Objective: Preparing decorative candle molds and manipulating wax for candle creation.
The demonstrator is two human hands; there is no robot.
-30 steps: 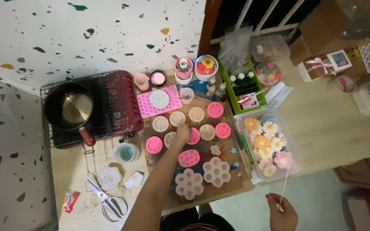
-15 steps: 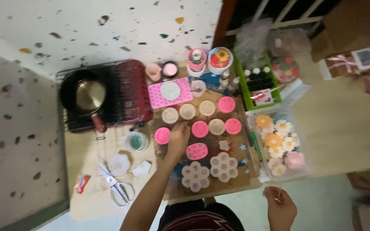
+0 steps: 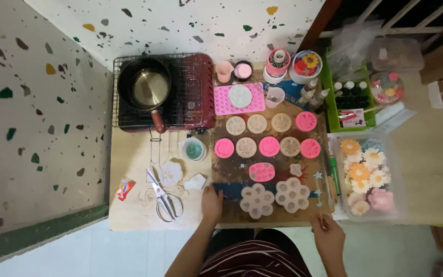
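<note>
- Head view, what changed: a second ago your left hand [image 3: 212, 201] was stretched up into the middle of the board [image 3: 232, 177], fingers among the round pink and beige moulds. Now it is pulled back to the board's near left edge, lower centre of the frame.
- The round moulds [image 3: 269, 146] sit in two tidy rows, none under your hand; judged from that, the reaching-in is over for now and both hands are back at the near edge.
- Left hand: fingers loosely curled, tips resting on the board edge, just left of the beige flower-shaped mould [image 3: 256, 200]. It holds nothing.
- Right hand [image 3: 328, 237]: low right of centre, pinched shut on a thin wooden stick [image 3: 321, 213] that points up toward the board's right corner.
- The stick's tip lies near the second flower mould [image 3: 292, 194]; contact can't be told.
- Left of your hand: scissors [image 3: 163, 197] on the table.
</note>
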